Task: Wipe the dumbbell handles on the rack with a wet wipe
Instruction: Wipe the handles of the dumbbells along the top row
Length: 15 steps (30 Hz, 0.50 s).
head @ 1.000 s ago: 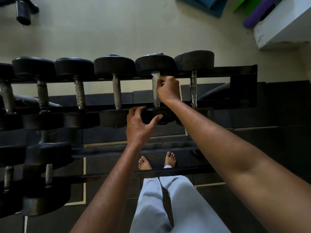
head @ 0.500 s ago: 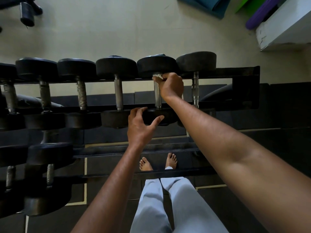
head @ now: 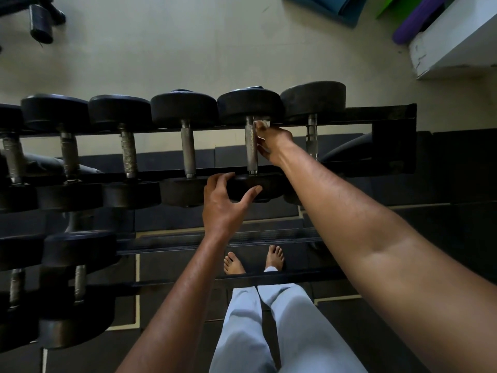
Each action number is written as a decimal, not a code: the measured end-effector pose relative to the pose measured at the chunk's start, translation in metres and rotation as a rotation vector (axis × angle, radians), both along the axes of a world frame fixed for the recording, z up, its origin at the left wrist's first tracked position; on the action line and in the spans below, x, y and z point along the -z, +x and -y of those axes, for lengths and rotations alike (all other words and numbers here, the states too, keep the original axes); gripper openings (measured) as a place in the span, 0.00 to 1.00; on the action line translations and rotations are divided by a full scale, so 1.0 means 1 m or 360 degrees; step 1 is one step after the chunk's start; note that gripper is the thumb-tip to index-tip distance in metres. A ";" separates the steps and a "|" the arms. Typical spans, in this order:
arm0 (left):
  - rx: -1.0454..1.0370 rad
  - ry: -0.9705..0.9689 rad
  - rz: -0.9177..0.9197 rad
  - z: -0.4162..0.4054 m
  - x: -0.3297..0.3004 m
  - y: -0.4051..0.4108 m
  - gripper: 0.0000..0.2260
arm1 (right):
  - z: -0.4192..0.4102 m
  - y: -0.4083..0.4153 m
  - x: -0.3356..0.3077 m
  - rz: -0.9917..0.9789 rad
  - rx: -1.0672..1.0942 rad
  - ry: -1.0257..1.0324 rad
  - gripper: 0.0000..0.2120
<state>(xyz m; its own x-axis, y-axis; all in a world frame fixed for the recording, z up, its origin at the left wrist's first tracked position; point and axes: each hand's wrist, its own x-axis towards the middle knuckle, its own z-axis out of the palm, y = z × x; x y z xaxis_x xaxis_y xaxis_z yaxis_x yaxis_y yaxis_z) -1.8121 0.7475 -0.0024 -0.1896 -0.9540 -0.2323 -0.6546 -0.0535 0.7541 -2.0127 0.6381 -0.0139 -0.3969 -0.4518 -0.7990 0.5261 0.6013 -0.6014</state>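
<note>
A row of black dumbbells lies across the top tier of the dark rack (head: 387,111), steel handles running front to back. My right hand (head: 271,145) sits against the right side of the second dumbbell's knurled handle (head: 251,146), with a small white wet wipe (head: 262,123) pinched at its fingertips near the far weight head. Most of that handle shows bare. My left hand (head: 223,203) grips the near weight head (head: 255,187) of the same dumbbell, thumb on the right, fingers over the top.
More dumbbells fill the lower tiers at the left (head: 78,254). A white bench (head: 457,44), a purple roll (head: 414,22) and a teal mat (head: 336,6) lie on the pale floor behind. My bare feet (head: 252,261) stand below the rack.
My right hand has slid off the top of the handle to its right side, uncovering the knurled steel. The wipe moved up toward the far weight head. The left hand stayed put.
</note>
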 end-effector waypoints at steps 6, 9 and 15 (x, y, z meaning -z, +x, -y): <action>0.0006 0.0005 -0.0007 0.000 0.001 0.001 0.35 | -0.009 -0.012 0.002 0.0168 -0.0187 -0.0060 0.08; -0.0004 0.0015 -0.0018 0.000 0.000 0.002 0.35 | -0.022 -0.017 -0.001 0.0179 -0.0362 -0.0093 0.07; -0.0006 0.0026 -0.0023 0.000 0.001 0.002 0.35 | -0.039 -0.022 -0.005 -0.0152 -0.0764 0.0121 0.10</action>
<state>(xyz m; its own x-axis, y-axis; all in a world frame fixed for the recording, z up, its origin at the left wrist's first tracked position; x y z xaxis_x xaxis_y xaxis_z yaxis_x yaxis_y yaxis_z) -1.8104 0.7475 -0.0031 -0.1892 -0.9508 -0.2452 -0.6433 -0.0686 0.7625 -2.0342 0.6767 -0.0093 -0.2314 -0.5432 -0.8071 0.1237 0.8065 -0.5782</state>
